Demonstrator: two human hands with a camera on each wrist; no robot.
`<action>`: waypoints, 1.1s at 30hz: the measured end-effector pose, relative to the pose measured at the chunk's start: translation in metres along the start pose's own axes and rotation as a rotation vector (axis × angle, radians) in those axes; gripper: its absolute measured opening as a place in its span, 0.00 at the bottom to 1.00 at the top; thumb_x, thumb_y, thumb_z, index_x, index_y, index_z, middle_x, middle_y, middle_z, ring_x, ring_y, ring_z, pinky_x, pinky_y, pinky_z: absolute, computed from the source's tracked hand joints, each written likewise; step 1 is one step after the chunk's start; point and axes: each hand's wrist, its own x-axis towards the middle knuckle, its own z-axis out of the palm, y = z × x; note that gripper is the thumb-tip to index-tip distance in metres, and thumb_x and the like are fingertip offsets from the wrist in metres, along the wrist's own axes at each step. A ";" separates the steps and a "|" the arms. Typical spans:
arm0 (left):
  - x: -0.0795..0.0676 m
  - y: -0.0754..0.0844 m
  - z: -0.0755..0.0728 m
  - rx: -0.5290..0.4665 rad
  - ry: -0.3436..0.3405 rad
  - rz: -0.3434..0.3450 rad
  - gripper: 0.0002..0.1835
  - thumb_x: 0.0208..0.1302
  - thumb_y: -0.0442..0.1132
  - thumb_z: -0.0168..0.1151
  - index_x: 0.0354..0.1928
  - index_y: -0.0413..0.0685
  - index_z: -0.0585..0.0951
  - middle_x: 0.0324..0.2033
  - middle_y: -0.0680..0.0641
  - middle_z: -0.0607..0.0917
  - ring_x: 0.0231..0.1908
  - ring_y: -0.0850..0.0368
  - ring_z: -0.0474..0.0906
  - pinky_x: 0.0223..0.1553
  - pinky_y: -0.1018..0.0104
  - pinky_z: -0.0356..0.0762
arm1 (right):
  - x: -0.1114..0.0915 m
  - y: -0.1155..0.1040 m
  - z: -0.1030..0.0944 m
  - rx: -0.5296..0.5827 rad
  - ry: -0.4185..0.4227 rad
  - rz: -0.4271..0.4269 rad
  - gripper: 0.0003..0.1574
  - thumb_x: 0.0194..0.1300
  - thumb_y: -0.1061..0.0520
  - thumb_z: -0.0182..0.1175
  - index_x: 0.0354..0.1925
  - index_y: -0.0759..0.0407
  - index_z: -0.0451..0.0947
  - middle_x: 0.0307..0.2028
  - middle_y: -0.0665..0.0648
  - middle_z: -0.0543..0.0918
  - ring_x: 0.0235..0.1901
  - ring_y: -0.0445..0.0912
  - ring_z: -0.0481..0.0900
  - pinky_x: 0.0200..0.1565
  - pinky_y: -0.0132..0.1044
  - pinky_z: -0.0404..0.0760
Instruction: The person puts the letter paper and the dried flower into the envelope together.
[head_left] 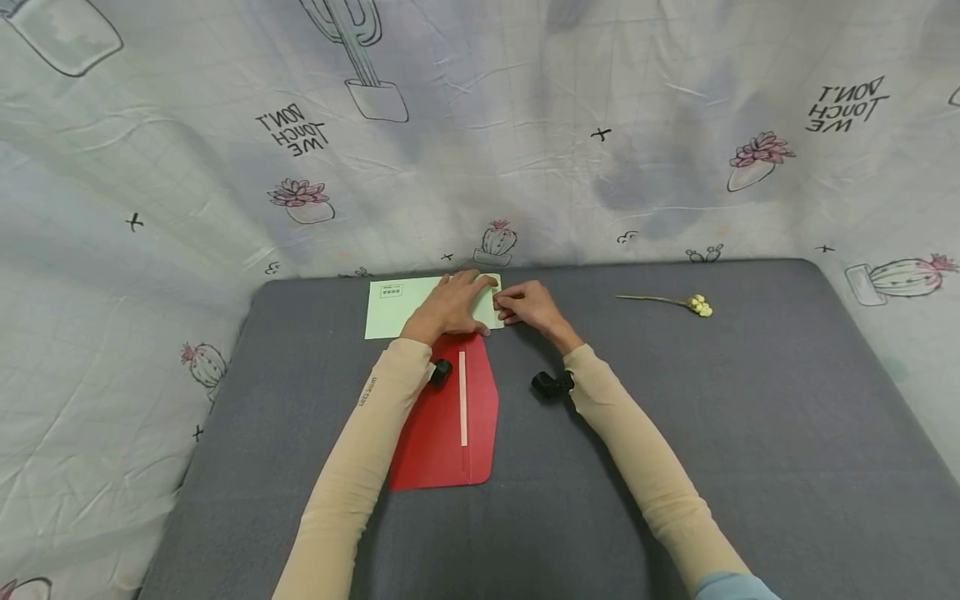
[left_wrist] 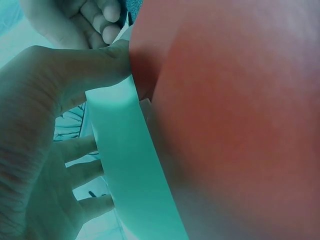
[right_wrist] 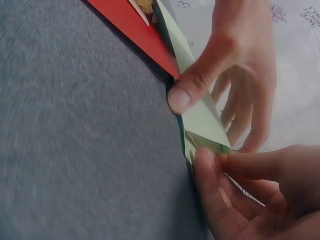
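Observation:
A light green paper envelope [head_left: 386, 312], with a small printed box on it, lies near the far edge of the table. My left hand [head_left: 450, 304] spans its right part and grips it, thumb on the near edge and fingers by the far edge. At the right end, my right hand [head_left: 534, 304] pinches the flap; in the right wrist view the envelope's end stands partly open at the fingertips [right_wrist: 205, 157]. Nearer lies a red envelope [head_left: 480, 408] with a pale strip [head_left: 462, 398], partly under my left forearm and touching or nearly touching the green one.
A yellow flower on a thin stem [head_left: 699, 305] lies to the right on the grey table [head_left: 750, 433]. Behind the table hangs a pale cloth [head_left: 525, 125] printed with cacti and words. Black wrist cameras [head_left: 551, 384] sit by both sleeves.

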 end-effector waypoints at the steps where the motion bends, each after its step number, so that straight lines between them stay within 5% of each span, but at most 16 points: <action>1: 0.001 0.000 0.000 0.000 0.000 0.002 0.45 0.52 0.56 0.74 0.71 0.55 0.65 0.68 0.42 0.65 0.70 0.46 0.57 0.70 0.43 0.52 | 0.000 0.000 0.000 0.005 0.000 0.001 0.16 0.72 0.64 0.55 0.52 0.74 0.79 0.44 0.73 0.83 0.30 0.43 0.84 0.37 0.36 0.85; 8: 0.003 -0.001 -0.002 0.000 -0.010 -0.004 0.46 0.52 0.56 0.74 0.71 0.55 0.64 0.70 0.41 0.64 0.71 0.46 0.57 0.71 0.44 0.51 | 0.000 0.000 -0.003 0.018 0.014 -0.008 0.16 0.72 0.64 0.54 0.52 0.74 0.79 0.45 0.72 0.83 0.30 0.44 0.84 0.36 0.36 0.85; 14: 0.006 -0.004 0.000 0.008 0.005 0.004 0.46 0.51 0.56 0.75 0.70 0.56 0.65 0.69 0.41 0.65 0.70 0.46 0.58 0.70 0.43 0.52 | -0.009 0.001 -0.027 -0.038 0.063 -0.049 0.17 0.72 0.64 0.55 0.54 0.73 0.79 0.44 0.71 0.84 0.34 0.50 0.85 0.37 0.38 0.86; 24: 0.006 -0.007 0.000 -0.018 0.012 0.020 0.44 0.51 0.54 0.75 0.70 0.56 0.65 0.68 0.41 0.65 0.70 0.45 0.58 0.71 0.43 0.51 | -0.045 0.012 -0.115 -0.157 0.200 -0.104 0.22 0.70 0.59 0.59 0.56 0.73 0.76 0.49 0.73 0.82 0.41 0.54 0.85 0.42 0.42 0.85; 29: 0.006 -0.008 0.001 -0.029 0.003 0.013 0.44 0.52 0.53 0.74 0.70 0.56 0.65 0.69 0.41 0.65 0.70 0.45 0.58 0.71 0.43 0.51 | -0.071 0.022 -0.160 -0.211 0.284 -0.090 0.23 0.71 0.59 0.58 0.58 0.74 0.75 0.51 0.74 0.80 0.37 0.42 0.86 0.42 0.41 0.85; 33: 0.006 -0.009 0.000 -0.029 0.006 0.019 0.44 0.53 0.54 0.74 0.71 0.57 0.65 0.70 0.41 0.63 0.71 0.44 0.57 0.71 0.43 0.50 | -0.088 0.031 -0.193 -0.178 0.383 -0.054 0.23 0.70 0.60 0.59 0.57 0.75 0.75 0.43 0.60 0.87 0.32 0.34 0.84 0.38 0.35 0.85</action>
